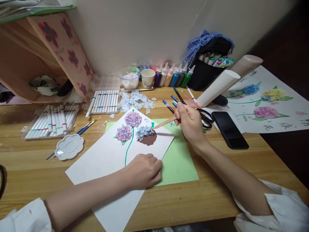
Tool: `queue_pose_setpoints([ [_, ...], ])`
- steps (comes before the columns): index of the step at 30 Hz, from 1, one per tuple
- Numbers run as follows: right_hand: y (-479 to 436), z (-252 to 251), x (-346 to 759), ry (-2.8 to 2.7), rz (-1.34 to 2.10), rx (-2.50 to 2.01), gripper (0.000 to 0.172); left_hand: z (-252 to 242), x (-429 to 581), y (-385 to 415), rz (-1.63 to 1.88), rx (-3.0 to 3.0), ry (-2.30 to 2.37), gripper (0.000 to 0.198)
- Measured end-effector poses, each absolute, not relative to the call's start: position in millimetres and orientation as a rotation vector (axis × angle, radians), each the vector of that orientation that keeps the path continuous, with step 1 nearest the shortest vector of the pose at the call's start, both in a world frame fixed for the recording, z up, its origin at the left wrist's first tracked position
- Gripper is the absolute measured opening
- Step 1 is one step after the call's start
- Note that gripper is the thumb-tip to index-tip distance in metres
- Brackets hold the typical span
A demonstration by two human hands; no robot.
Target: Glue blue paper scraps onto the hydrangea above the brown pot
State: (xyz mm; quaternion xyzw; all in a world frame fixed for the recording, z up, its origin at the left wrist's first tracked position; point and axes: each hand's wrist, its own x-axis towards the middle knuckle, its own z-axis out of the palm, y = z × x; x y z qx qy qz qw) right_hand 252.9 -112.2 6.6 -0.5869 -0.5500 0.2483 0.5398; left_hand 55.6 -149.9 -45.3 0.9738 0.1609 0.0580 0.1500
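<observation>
My right hand (190, 122) is closed on a thin wooden stick (164, 123), whose tip touches a blue paper flower cluster (144, 131) above a brown round patch (149, 138) on a white sheet (101, 161). Two more paper flowers, one pink-purple (133, 118) and one pink-blue (124, 133), sit beside a green drawn stem (129, 146). My left hand (145, 170) is curled into a loose fist and presses down on the white sheet's lower edge. A green sheet (180, 164) lies under the white one.
Two trays of white markers (105, 101) (51, 120), a white palette (69, 146) and brushes (87, 126) lie at left. Paper scraps (135, 100), a bowl (129, 78), a cup (147, 78), paint bottles (173, 75), scissors (205, 116), a black phone (229, 129), rolled paper (218, 87) and a flower painting (265, 103) are behind and right.
</observation>
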Motion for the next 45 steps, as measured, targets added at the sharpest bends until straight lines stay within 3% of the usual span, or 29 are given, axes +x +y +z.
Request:
queue_pose_setpoints([
  [7, -112, -2, 264, -1.056, 0.749, -1.391, 0.049, -45, 53, -152, 0.335, 2.743, 0.483, 0.02],
  [13, -123, -7, 266, -0.932, 0.815, -1.305, 0.047, -17, 46, -127, 0.761, 2.361, 1.14, 0.015],
  [17, -127, -10, 261, -0.831, 0.955, -1.225, 0.046, -6, 47, -107, 0.774, 2.314, 1.011, 0.031],
  [20, -128, -10, 255, -0.752, 1.05, -1.188, 0.046, -7, 47, -106, 0.858, 2.235, 0.842, 0.016],
  [26, -126, -13, 252, -0.551, 1.124, -1.093, 0.049, 1, 33, -102, 1.008, 2.08, 0.943, 0.011],
  [31, -119, -33, 261, -0.426, 1.126, -1.066, 0.05, 25, 26, -26, 1.146, 2.141, 1.178, 0.006],
  [38, -115, -51, 259, -0.386, 1.226, -0.985, 0.044, 42, 49, 106, 1.118, 2.322, 1.501, 0.026],
  [41, -115, -50, 259, -0.426, 1.252, -0.969, 0.042, 41, 45, 108, 1.078, 2.372, 1.532, 0.032],
  [45, -117, -49, 259, -0.505, 1.265, -0.987, 0.037, 41, 8, 51, 1.003, 2.446, 1.521, 0.033],
])
